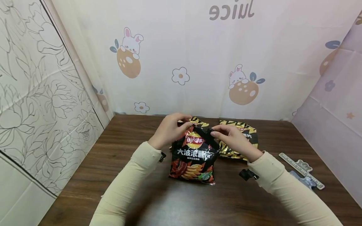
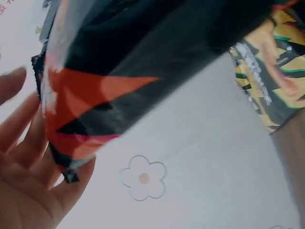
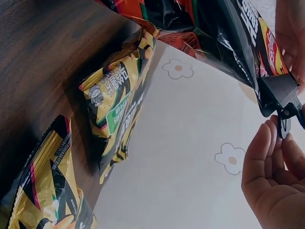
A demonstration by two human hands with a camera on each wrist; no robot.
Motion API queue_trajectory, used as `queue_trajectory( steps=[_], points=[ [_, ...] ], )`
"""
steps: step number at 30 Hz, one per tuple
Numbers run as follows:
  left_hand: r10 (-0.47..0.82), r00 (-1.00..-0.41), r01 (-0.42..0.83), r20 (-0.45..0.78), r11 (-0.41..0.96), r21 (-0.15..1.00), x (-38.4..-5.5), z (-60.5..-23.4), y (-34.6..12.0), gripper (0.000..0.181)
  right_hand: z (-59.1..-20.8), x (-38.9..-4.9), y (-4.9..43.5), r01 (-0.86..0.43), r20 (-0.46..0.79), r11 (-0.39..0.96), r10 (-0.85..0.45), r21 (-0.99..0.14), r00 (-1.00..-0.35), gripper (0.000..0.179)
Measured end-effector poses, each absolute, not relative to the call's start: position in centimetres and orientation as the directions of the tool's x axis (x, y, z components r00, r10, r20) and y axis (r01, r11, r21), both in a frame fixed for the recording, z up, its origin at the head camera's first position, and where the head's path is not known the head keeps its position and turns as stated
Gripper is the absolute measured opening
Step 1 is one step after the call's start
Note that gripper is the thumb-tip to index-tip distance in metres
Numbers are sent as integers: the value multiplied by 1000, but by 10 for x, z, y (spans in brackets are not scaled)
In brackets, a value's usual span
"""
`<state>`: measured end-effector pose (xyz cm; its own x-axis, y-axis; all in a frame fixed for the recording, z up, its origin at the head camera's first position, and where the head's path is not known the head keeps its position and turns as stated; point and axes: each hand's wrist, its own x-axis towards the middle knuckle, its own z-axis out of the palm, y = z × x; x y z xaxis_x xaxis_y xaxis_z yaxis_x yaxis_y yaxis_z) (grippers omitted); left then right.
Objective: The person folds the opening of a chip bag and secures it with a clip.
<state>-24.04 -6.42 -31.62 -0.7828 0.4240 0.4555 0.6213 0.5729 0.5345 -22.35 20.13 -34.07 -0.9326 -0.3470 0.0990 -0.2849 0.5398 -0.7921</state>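
A black-and-red bag of potato chips (image 1: 193,160) stands upright in front of me in the head view, its printed front facing me. At its upper left corner, my left hand (image 1: 167,129) grips the top edge; the left wrist view has the fingers (image 2: 28,129) around that corner. My right hand (image 1: 237,142) is at the upper right corner. There it pinches the lever of a black clip (image 3: 280,93), whose wide jaw sits over the bag's top edge in the right wrist view.
Behind the held bag, a gold-and-black chip bag (image 1: 199,121) is partly hidden. Another gold-and-black bag (image 1: 251,128) stands to its right. A ruler with a crown-shaped ornament (image 1: 304,168) and a grey-blue item (image 1: 304,180) lie near my right forearm. A printed curtain (image 1: 181,94) hangs behind the table.
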Motion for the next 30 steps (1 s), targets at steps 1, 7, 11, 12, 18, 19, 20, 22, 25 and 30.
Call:
queue_trajectory(
  steps=[1, 7, 11, 12, 18, 19, 20, 22, 25, 30],
  points=[
    [394, -788, 614, 474, 564, 552, -240, -318, -66, 27, -341, -224, 202, -283, 99, 536, -346, -795, -933, 38],
    [255, -813, 575, 523, 486, 658, -241, -333, -78, 28, -342, -224, 202, -272, 96, 514, -342, -813, -935, 38],
    [189, -862, 504, 471, 429, 750, -239, -343, -84, 30, -342, -223, 202, -261, 93, 503, -335, -824, -938, 37],
    [175, -873, 485, 455, 410, 773, -238, -345, -86, 31, -342, -223, 201, -259, 93, 499, -334, -827, -938, 37],
    [110, -924, 382, 366, 244, 891, -235, -363, -88, 39, -343, -223, 200, -262, 107, 478, -328, -838, -939, 35],
    [102, -932, 362, 348, 211, 908, -234, -365, -88, 39, -344, -223, 200, -261, 109, 475, -325, -840, -939, 35],
    [93, -938, 346, 334, 181, 921, -233, -368, -87, 40, -345, -223, 200, -261, 110, 473, -322, -842, -940, 35],
    [76, -951, 308, 300, 130, 943, -231, -372, -86, 41, -347, -223, 200, -256, 111, 466, -316, -847, -942, 36],
    [64, -968, 245, 241, 57, 968, -227, -379, -84, 43, -347, -222, 198, -246, 109, 454, -307, -856, -945, 36],
    [56, -982, 178, 179, -19, 984, -220, -390, -81, 46, -346, -221, 197, -234, 105, 440, -298, -867, -949, 38]
  ],
)
